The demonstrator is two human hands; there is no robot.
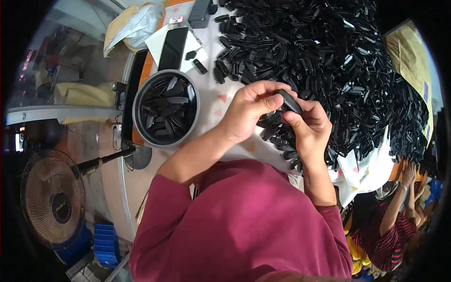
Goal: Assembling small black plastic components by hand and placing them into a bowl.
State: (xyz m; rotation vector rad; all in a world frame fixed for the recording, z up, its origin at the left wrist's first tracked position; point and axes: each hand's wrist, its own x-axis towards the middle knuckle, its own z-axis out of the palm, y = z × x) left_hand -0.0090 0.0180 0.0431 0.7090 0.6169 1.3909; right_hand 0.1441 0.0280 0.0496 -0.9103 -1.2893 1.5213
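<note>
Between my two hands, over the near edge of a big heap, is a small elongated black plastic part (290, 102) with a rounded outline. My left hand (251, 109) pinches its upper left end between thumb and fingers. The lower right end is gripped by my right hand (307, 124), thumb against its near side. Beyond and to the right spreads the heap of similar black plastic parts (300, 47). Left of my forearm stands a round tub (136, 110) with a grey rim, partly filled with more such black parts.
A dark phone (173, 49) lies on white paper near a dark box (201, 13). Loose black pieces (199, 66) lie beside it. At left are a fan (54, 199) and blue bins (106, 244). A co-worker's arms (399, 199) reach to the heap from the right.
</note>
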